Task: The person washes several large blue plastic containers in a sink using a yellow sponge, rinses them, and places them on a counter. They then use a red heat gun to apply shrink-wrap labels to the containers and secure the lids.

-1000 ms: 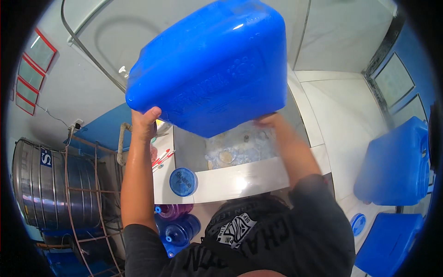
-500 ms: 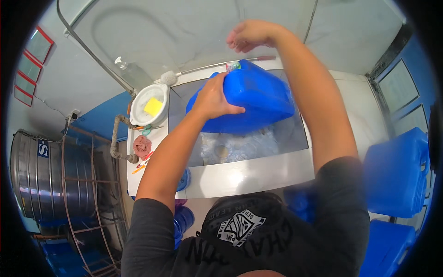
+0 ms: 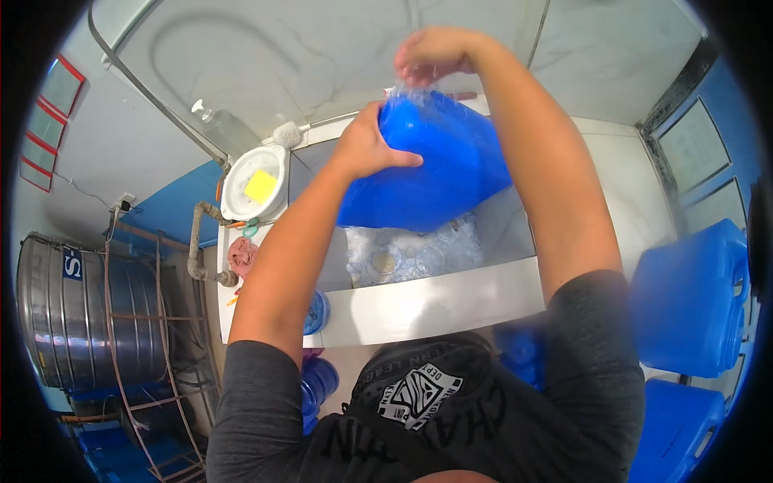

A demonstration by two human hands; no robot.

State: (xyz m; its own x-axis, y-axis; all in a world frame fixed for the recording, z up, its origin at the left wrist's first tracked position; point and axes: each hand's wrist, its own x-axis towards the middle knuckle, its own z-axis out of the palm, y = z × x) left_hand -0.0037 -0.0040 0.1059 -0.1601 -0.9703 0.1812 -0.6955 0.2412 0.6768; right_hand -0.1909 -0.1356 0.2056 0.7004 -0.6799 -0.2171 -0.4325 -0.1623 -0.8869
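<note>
A big blue plastic jerry can [image 3: 443,161] is tilted over the sink basin [image 3: 515,229]. My left hand [image 3: 366,149] grips its upper left edge, thumb stretched across the blue side. Just above the can's far end is my right hand [image 3: 435,55], slightly blurred, with loosely bent fingers and no object visible in it. Clear water splashes between those fingers and the can's top. Below the can, a heap of clear plastic pieces [image 3: 415,258] lies in the basin, partly covered by it.
Left on the counter are a white bowl [image 3: 233,197] with a yellow sponge [image 3: 259,187], a pump bottle [image 3: 225,129], and a pink cloth [image 3: 241,255]. A round white-headed brush [image 3: 287,134] lies behind the basin. More blue jerry cans [image 3: 684,298] stand at right; a steel tank [image 3: 88,314] is at far left.
The can's far end has tipped up and toward the back, with my left hand moving along. My right hand has come down slightly, and water now splashes beneath it.
</note>
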